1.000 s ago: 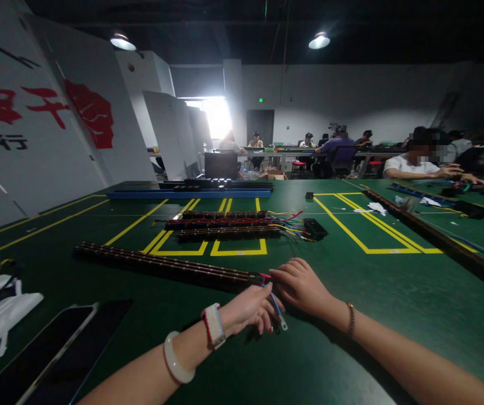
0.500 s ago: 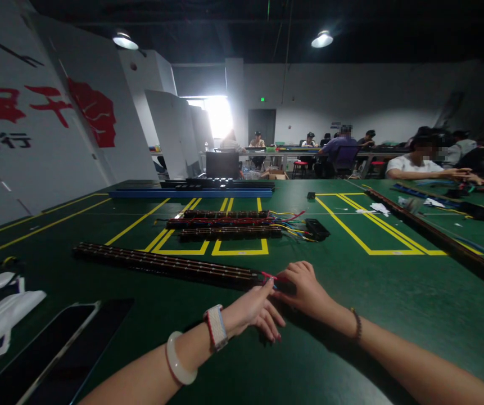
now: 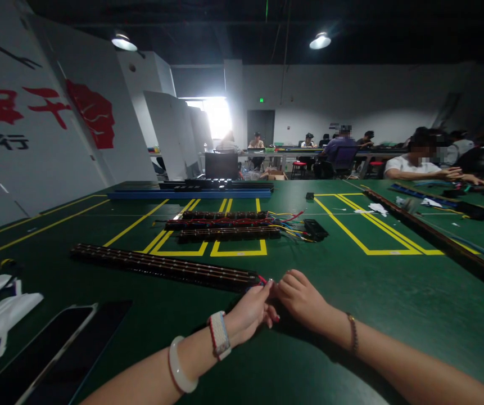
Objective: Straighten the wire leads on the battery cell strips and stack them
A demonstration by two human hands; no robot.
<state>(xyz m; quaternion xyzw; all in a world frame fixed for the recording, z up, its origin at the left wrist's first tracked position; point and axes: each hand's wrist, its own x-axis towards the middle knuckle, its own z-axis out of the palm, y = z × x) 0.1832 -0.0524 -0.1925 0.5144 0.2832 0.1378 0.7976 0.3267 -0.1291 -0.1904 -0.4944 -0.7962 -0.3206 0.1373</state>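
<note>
A long dark strip (image 3: 161, 265) with several rows of pale, shiny spots lies slantwise on the green table. Short red wires (image 3: 262, 279) come out of its right end. My left hand (image 3: 252, 309) pinches these wires between thumb and forefinger, its other fingers curled below. Touching its thumb tip is my right hand (image 3: 303, 295), fingers closed in a pinch. Whatever sits between the right fingertips is hidden.
Beyond the strip lie more dark strips (image 3: 229, 233) with coloured wires and a black connector block (image 3: 315, 229). Blue rails (image 3: 191, 194) are at the back. Dark flat panels (image 3: 81, 343) and white pieces (image 3: 5, 318) lie left. A long strip (image 3: 431, 233) and a seated person (image 3: 414, 163) are right.
My right hand has closed into a tighter pinch and turned against the left thumb. My left fingers have curled in. The red wire that ran to the right hand now shows only left of the thumb.
</note>
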